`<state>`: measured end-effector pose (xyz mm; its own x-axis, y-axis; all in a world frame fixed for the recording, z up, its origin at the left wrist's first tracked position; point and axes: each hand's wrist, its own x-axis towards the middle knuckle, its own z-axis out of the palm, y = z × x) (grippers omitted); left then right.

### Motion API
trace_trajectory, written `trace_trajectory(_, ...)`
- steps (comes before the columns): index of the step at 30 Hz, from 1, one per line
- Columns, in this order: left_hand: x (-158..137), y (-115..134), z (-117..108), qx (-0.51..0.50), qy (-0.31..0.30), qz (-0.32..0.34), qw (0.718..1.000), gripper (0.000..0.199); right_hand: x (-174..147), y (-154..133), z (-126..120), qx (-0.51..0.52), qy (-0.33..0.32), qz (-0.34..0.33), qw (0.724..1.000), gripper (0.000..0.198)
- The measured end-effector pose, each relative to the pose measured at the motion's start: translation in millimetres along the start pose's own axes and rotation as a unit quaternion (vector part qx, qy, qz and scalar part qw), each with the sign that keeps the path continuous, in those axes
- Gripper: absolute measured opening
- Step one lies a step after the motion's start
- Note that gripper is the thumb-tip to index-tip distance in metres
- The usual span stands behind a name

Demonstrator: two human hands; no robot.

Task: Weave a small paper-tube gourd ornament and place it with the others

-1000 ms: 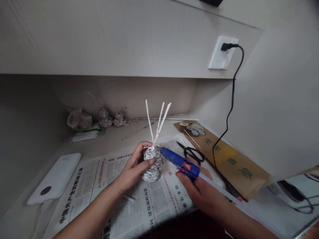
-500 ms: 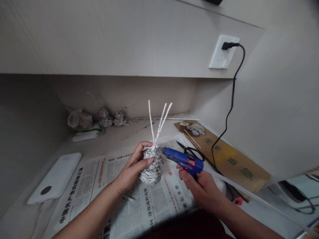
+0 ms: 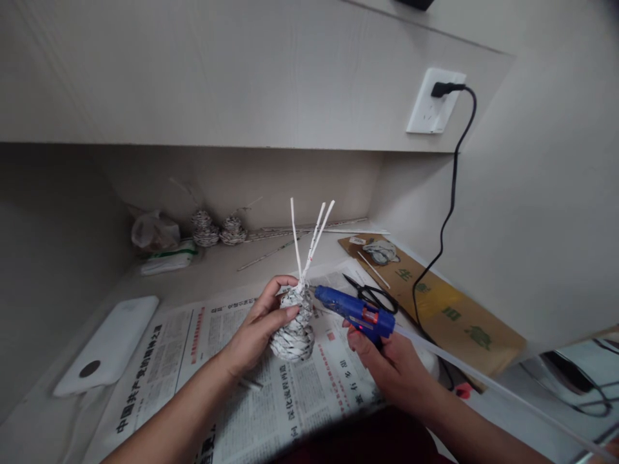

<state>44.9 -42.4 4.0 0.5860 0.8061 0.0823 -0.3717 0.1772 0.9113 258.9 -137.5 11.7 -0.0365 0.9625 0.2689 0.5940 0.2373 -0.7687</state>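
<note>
My left hand (image 3: 264, 319) is closed around a small gourd-shaped piece woven from rolled newspaper (image 3: 293, 341), held upright above the newspaper. Three thin paper strands (image 3: 314, 241) stick up and fan out from its neck. In my right hand (image 3: 387, 361) is a blue hot glue gun (image 3: 348, 306), my fingers wrapped round its handle. A long translucent glue stick (image 3: 464, 367) trails from its back. The gun's nozzle is at the neck of the woven piece, close to my left fingertips; whether it touches cannot be seen.
Printed newspaper (image 3: 178, 348) covers the desk. Black scissors (image 3: 372, 298) lie beside a brown cardboard piece (image 3: 449, 309) at right. Two more woven gourds (image 3: 233, 231) stand at the back near a plastic bag (image 3: 153, 232). A white power bank (image 3: 106, 348) lies left. A black cord (image 3: 447, 212) hangs from the socket.
The woven piece in my left hand has shifted very slightly right and down, its strands with it. The glue gun in my right hand stays nearly still at its neck.
</note>
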Motion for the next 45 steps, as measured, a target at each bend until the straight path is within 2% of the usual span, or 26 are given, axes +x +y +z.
trace_trajectory(8, 0, 0, -1, 0.002, 0.005, 0.0, 1.0, 0.037, 1, -4, 1, 0.021, 0.002, 0.009, 1.0, 0.021)
trace_trajectory(12, 0, 0, -1, 0.005, 0.0, 0.001, 1.0, 0.038, 4, -2, 3, 0.115, -0.019, 0.036, 0.993, 0.027)
trace_trajectory(15, 0, 1, -1, -0.008, -0.001, 0.004, 1.0, 0.038, 9, -1, 8, 0.245, -0.036, 0.087, 0.965, 0.036)
trace_trajectory(19, -1, 1, -1, -0.035, -0.015, -0.013, 0.999, 0.04, 13, 1, 15, 0.393, -0.042, 0.173, 0.902, 0.041)
trace_trajectory(22, -1, 1, -1, -0.053, -0.027, -0.015, 0.998, 0.04, 15, 2, 18, 0.439, -0.043, 0.2, 0.875, 0.042)
trace_trajectory(25, 0, 0, -2, -0.058, -0.03, -0.018, 0.998, 0.039, 16, 3, 20, 0.459, -0.045, 0.207, 0.863, 0.042)
trace_trajectory(28, 0, -1, -3, -0.05, -0.023, -0.017, 0.998, 0.039, 18, 4, 22, 0.458, -0.042, 0.2, 0.865, 0.041)
trace_trajectory(32, 0, -1, -4, -0.047, -0.023, -0.018, 0.998, 0.039, 21, 2, 24, 0.435, -0.031, 0.18, 0.882, 0.039)
trace_trajectory(39, 3, 2, -4, -0.052, -0.029, -0.019, 0.998, 0.043, 19, 3, 14, 0.421, -0.021, 0.125, 0.898, 0.036)
trace_trajectory(45, 2, 3, -4, -0.064, -0.024, -0.024, 0.997, 0.038, 15, 8, 14, 0.369, -0.019, 0.122, 0.921, 0.04)
